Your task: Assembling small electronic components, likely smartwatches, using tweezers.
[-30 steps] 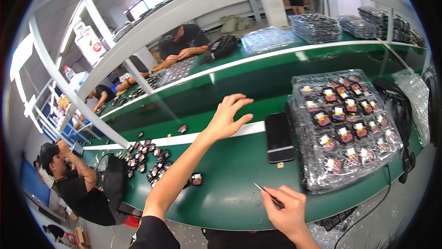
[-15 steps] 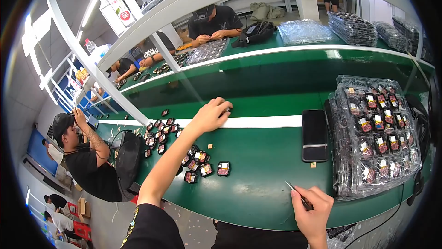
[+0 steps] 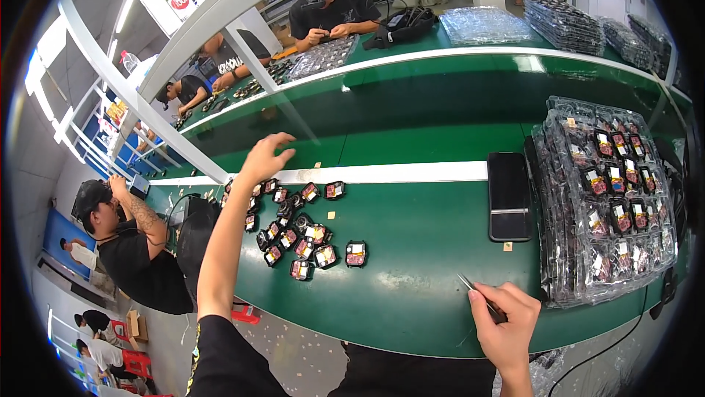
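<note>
My left hand [image 3: 268,158] reaches over the white strip with fingers apart and nothing visible between them. Below it lies a loose pile of small black watch-like cases [image 3: 316,234] with reddish, yellow and white insides. One case [image 3: 334,190] rests beside the strip, to the right of that hand. Another case [image 3: 356,254] sits singly at the pile's right side. Near the table's front edge, my right hand [image 3: 508,316] is closed around metal tweezers [image 3: 465,282], their tips pointing up and left above the green surface.
To the right, a tall stack of clear plastic trays [image 3: 624,213] holds more such cases. A black phone [image 3: 509,188] lies left of the stack. Small tan squares [image 3: 332,215] dot the green table [image 3: 418,228]. Across the bench, a person [image 3: 334,11] works; another [image 3: 139,250] sits at left.
My left hand has moved left, away from the white strip's middle, and its fingers have spread. A case now shows beside the strip. My right hand still holds the tweezers; the view has shifted slightly.
</note>
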A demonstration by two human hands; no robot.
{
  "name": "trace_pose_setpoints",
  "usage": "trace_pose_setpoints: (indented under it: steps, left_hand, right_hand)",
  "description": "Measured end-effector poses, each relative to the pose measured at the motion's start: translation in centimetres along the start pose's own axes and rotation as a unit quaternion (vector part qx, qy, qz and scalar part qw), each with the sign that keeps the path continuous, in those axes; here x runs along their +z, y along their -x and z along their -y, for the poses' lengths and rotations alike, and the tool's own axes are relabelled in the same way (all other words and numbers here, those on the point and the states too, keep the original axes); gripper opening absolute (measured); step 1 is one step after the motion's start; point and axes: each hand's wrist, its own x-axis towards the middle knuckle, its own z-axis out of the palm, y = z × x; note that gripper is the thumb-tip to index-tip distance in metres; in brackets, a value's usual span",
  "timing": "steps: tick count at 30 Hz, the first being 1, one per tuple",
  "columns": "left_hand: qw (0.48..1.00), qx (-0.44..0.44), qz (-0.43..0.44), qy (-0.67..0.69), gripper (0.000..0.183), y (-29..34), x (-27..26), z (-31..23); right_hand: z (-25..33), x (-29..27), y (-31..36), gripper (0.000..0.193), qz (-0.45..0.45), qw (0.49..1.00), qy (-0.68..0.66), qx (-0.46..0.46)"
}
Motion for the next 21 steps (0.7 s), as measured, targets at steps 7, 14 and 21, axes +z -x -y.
trace_pose_setpoints:
  steps: [7,14,21]
  left_hand:
    - [0.988,-0.115,-0.018,-0.101,0.032,0.5,1.6,12.1]
    - [0.991,0.014,-0.131,0.002,0.041,2.1,2.6,2.9]
    - [0.927,0.275,0.090,0.237,0.062,10.9,2.7,-23.8]
  right_hand:
    - [0.0,0.2,-0.1,0.012,0.009,1.000,0.004,-0.004]
    - [1.0,-1.0,-0.2,0.009,0.046,0.998,0.034,-0.015]
    - [0.2,-0.1,-0.1,0.013,-0.021,0.999,0.047,0.003]
